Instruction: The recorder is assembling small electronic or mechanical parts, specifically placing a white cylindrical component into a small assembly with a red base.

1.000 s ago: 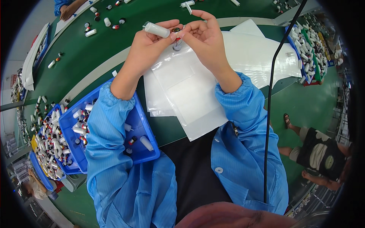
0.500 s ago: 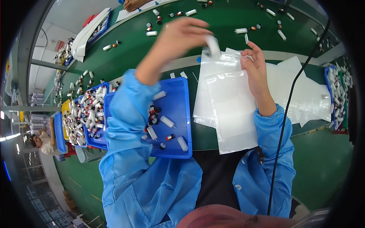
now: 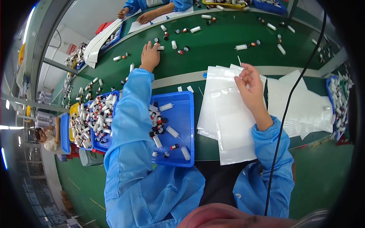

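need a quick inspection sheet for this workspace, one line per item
Surface: green worktop, scattered with small parts
Things: white cylinder beside the left hand; thin white strip at a fingertip of the right hand; plastic sheets, overlapping
Clutter: two small white pieces just beyond the blue tray
Hands: left reaches over the worktop, contact unclear; right half curled, grip unclear
Cables: black cable crosses the view in front of the right sleeve
Surroundings: co-worker's hand across the worktop

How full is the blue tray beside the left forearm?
Partly full: white cylinders and small black-and-red parts lie in the blue tray, its floor showing around them; the left sleeve may hide more.
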